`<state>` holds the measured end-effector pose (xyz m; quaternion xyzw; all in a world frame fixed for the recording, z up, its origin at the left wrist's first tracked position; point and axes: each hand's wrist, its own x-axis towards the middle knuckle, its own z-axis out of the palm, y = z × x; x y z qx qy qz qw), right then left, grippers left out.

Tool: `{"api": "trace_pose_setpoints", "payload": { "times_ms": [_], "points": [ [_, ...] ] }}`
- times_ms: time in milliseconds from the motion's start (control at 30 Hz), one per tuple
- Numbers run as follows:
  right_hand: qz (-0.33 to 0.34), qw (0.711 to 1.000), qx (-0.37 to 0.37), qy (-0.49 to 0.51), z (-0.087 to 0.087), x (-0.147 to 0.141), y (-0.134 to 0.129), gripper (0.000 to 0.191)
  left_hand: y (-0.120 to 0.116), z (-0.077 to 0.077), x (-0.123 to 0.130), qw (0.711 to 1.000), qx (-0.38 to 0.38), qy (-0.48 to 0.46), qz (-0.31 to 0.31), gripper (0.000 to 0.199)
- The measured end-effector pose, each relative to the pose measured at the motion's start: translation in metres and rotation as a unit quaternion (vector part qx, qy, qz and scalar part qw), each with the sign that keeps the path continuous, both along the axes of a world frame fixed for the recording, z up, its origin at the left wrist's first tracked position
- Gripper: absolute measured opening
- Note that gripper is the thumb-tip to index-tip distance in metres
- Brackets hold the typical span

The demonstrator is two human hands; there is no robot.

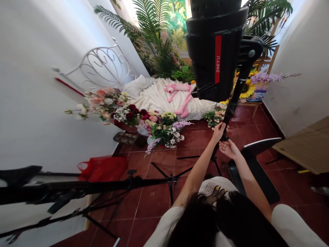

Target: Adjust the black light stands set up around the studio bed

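Note:
A black studio light (214, 58) with a red stripe reading ZHEYU hangs large in front of me, on a black light stand (238, 91). My left hand (219, 132) is closed around the stand's pole, below the lamp. Just beneath it, my right hand (229, 149) has its palm turned up and its fingers curled at a small black knob (224, 138) on the pole. The pole and my fingers partly hide the knob.
A second black stand (102, 187) crosses the lower left, its legs spread on the red tiles. A black chair (253, 168) is close by my right arm. Flower bunches (164, 128) sit before a bed with a white cover (151, 96) and a pink plush toy (180, 88).

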<state>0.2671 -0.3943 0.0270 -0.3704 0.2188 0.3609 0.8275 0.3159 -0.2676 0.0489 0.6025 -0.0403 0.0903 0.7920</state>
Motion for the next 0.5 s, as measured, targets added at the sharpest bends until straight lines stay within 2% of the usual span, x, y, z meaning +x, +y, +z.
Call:
{"api": "trace_pose_setpoints", "payload": {
  "times_ms": [133, 267, 500],
  "points": [
    [0.014, 0.998, 0.055, 0.015, 0.000, 0.001, 0.006, 0.025, 0.002, 0.003, -0.002, 1.000, -0.016, 0.008, -0.025, 0.080],
    [-0.008, 0.995, 0.096, -0.007, 0.003, 0.006, 0.010, 0.018, 0.001, 0.003, -0.001, 1.000, -0.008, 0.009, -0.011, 0.078],
    [-0.036, 0.993, 0.109, 0.003, 0.010, 0.002, 0.012, 0.009, 0.002, 0.005, -0.002, 1.000, -0.011, 0.017, -0.017, 0.079]
  ]
}}
